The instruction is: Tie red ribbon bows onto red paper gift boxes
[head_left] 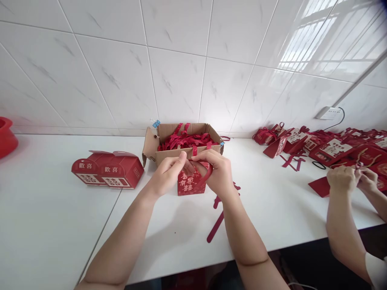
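Observation:
A red ribbon [207,177] hangs in a loop from my right hand [218,171], whose fingers are pinched on it. Close beside it on the left is my left hand [172,173], thumb raised and fingers extended toward the ribbon; no thing shows in its grasp. Directly below both hands, a small red gift box [190,187] with pale lettering stands on the white table, its top partly hidden by my fingers. Behind the hands, an open cardboard box [169,154] holds a heap of red ribbons [190,141].
Two red gift boxes [109,171] stand at left. Dark red strips [215,227] lie by my right forearm. A red container [6,137] sits far left. At right, another person's hands [344,177] work near many red boxes [332,151]. A tiled wall [178,84] rises behind.

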A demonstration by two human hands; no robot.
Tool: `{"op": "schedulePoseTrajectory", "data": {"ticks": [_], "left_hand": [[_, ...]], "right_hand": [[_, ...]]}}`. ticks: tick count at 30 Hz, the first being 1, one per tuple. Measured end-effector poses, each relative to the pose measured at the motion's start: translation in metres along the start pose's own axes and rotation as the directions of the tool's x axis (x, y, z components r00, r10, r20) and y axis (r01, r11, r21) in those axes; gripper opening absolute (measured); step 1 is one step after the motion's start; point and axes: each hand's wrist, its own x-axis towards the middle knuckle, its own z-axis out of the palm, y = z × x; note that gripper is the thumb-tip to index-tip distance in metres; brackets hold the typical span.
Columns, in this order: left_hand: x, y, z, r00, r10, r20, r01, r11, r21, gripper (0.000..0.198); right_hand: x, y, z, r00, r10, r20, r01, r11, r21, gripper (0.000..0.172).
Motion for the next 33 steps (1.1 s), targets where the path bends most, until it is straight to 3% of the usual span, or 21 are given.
{"op": "schedulePoseTrajectory", "data": {"ticks": [5,11,16,19,22,25,28,33], "left_hand": [[0.000,0.003,-0.005,0.996,-0.082,0.026,0.085,0.984,-0.155,0.045],[-0.007,0.013,-0.010,1.000,-0.028,0.006,0.029,0.966,-0.258,0.021],[-0.007,0.011,-0.012,0.988,-0.007,-0.151,-0.035,0.961,-0.275,0.018],[-0.006,0.008,-0.013,0.984,-0.008,-0.176,-0.037,0.967,-0.253,0.019],[-0.007,0.008,-0.011,0.982,0.065,-0.174,-0.098,0.978,-0.184,0.019],[-0.009,0.009,-0.009,0.969,0.184,-0.163,-0.205,0.971,-0.123,0.019],[-0.010,0.010,-0.009,0.953,0.254,-0.166,-0.269,0.960,-0.079,0.015],[-0.011,0.013,-0.011,0.940,0.312,-0.137,-0.314,0.949,0.007,0.010]], "right_hand": [[-0.004,0.003,0.010,0.980,-0.201,0.008,0.201,0.980,0.011,0.017],[-0.001,0.007,0.006,0.921,-0.389,0.029,0.390,0.920,-0.042,0.019],[0.001,0.000,-0.006,0.902,-0.398,0.165,0.409,0.912,-0.034,0.033],[-0.002,-0.007,-0.011,0.931,-0.352,0.093,0.348,0.936,0.061,0.036],[-0.004,-0.013,-0.010,0.986,-0.164,-0.012,0.164,0.978,0.126,0.033],[-0.005,-0.014,-0.007,1.000,-0.024,0.010,0.021,0.978,0.205,0.030],[-0.006,-0.015,-0.008,0.999,-0.003,0.050,-0.010,0.966,0.258,0.023],[-0.006,-0.020,-0.011,0.994,-0.084,0.069,0.067,0.973,0.220,0.009]]}}
